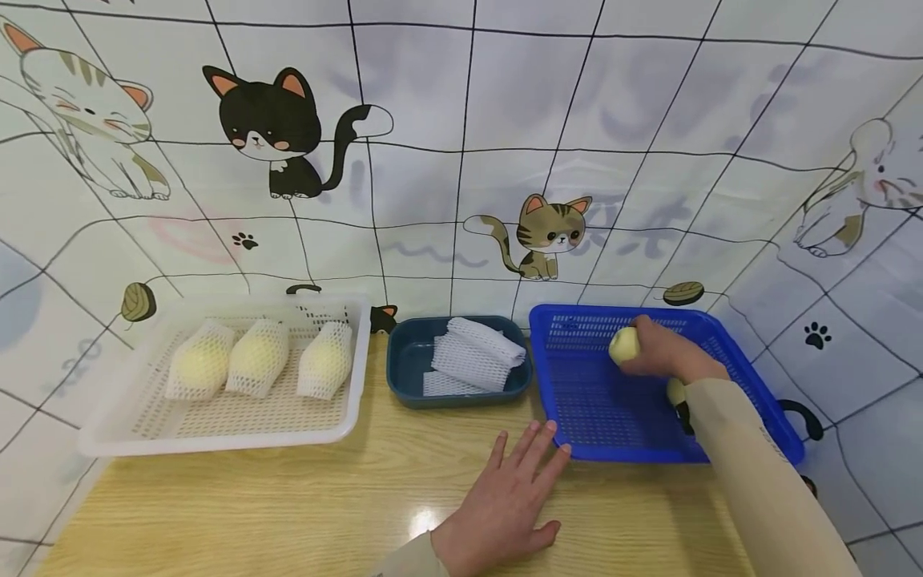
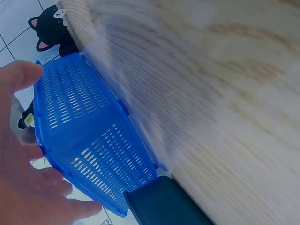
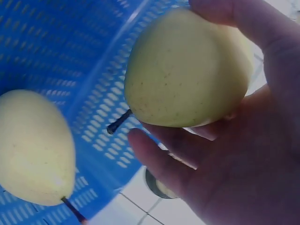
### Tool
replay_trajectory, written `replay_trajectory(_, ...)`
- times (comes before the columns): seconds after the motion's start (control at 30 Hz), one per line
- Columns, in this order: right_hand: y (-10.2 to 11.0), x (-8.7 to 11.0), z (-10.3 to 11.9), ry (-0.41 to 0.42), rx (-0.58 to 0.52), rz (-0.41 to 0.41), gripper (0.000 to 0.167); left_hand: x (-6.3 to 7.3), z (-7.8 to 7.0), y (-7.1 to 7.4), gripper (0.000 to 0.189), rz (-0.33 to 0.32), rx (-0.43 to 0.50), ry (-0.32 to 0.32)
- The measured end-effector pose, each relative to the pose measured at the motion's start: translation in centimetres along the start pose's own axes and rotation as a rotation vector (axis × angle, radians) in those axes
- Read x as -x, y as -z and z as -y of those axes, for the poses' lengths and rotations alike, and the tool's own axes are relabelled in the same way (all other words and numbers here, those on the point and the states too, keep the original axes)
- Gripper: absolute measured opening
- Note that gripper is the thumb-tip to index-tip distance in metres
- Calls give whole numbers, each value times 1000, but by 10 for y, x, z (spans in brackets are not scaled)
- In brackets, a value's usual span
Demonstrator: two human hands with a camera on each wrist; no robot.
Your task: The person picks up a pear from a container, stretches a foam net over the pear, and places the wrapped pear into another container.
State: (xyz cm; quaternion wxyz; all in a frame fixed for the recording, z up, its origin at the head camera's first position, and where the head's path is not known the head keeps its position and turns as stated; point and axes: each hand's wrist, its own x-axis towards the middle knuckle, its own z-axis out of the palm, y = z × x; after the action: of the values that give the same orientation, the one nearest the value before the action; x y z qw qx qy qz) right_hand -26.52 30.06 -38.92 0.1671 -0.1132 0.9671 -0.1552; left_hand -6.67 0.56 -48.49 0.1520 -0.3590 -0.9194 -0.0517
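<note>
My right hand (image 1: 667, 353) grips a pale yellow pear (image 1: 623, 345) inside the blue perforated basket (image 1: 609, 421). In the right wrist view, thumb and fingers curl round the held pear (image 3: 187, 70), whose dark stem points down-left. A second pear (image 3: 35, 150) lies in the basket; in the head view my right forearm partly covers it. My left hand (image 1: 505, 501) has its fingers spread over the wooden table, fingertips right at the basket's near left corner. In the left wrist view those fingers (image 2: 84, 209) are straight or slightly bent beside the blue basket (image 2: 75, 112), holding nothing.
A dark teal tray (image 1: 411, 373) in the middle holds white foam net sleeves (image 1: 476, 361). At left, a white basket (image 1: 238, 439) contains three pears in foam nets (image 1: 257, 358). Cat-patterned sheeting (image 1: 418, 184) rises behind and beside the wooden table (image 1: 288, 513).
</note>
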Motion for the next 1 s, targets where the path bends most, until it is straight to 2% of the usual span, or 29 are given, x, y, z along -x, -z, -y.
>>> replay_trajectory(0.17,5,20,14,45,-84,-27,82,0,0,1,93,3,13,6)
replay_trajectory(0.33,4,42,28,90,-156,-79,83,-1,2,4,87,39,109,26)
replay_trajectory(0.43,0,52,34,120,-174,-129,79,-2,7,9,84,33,178,55)
replay_trajectory(0.6,-7,67,46,178,-183,-206,73,2,27,18,74,-84,221,110)
replay_trajectory(0.8,-18,85,62,224,-181,-254,77,15,56,26,57,-227,307,186)
replay_trajectory(1.0,-28,95,88,198,-196,-269,90,32,82,30,53,-375,377,263)
